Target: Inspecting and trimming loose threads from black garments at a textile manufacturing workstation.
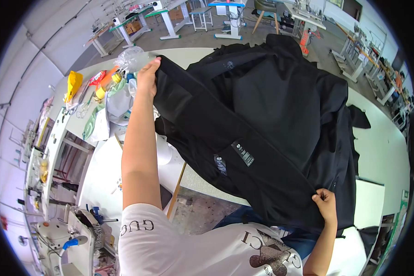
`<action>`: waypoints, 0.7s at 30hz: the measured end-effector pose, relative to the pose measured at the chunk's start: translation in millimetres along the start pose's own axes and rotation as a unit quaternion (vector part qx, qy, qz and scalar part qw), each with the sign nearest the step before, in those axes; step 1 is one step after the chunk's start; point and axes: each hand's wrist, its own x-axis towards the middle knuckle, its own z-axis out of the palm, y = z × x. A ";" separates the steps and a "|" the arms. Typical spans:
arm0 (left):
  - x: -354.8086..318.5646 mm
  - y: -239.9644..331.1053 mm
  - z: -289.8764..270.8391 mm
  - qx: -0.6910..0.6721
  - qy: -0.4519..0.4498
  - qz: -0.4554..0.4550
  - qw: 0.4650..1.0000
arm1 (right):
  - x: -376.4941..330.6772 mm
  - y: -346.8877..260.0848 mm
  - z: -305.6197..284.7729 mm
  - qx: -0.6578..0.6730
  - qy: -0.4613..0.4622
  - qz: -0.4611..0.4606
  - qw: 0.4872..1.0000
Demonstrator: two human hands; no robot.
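Note:
A black garment [244, 124] is stretched out in front of me over a pale table, its strip-like edge running slantwise from upper left to lower right. At its upper left end, my left hand [147, 77] pinches the cloth with the arm reaching far out. Closer to me, my right hand [325, 204] grips the lower right part between thumb and bent fingers. Two small dark labels with pale print, one label [243, 152] and another label [220, 164], show on the cloth midway between my hands. More black cloth [294, 50] lies bunched beneath and behind.
The pale tabletop [377, 124] curves around the cloth. At its left lie a yellow packet [73, 85], clear plastic [131, 57] and scraps of fabric [119, 106]. A sewing machine [73, 239] stands lower left. Beyond the table are workbenches [227, 18] and a stool [201, 18].

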 end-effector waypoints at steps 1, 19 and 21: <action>4.5 -2.3 -5.0 -0.008 -0.025 0.015 1.000 | 1.2 4.2 -2.1 -0.017 0.004 -0.012 1.000; 33.7 -26.6 12.8 0.317 0.049 0.125 0.939 | -70.2 45.2 -61.9 -0.031 0.065 0.045 0.996; 27.0 -25.2 45.7 0.310 0.008 0.156 0.938 | -83.0 53.5 -69.6 -0.020 0.087 0.044 0.995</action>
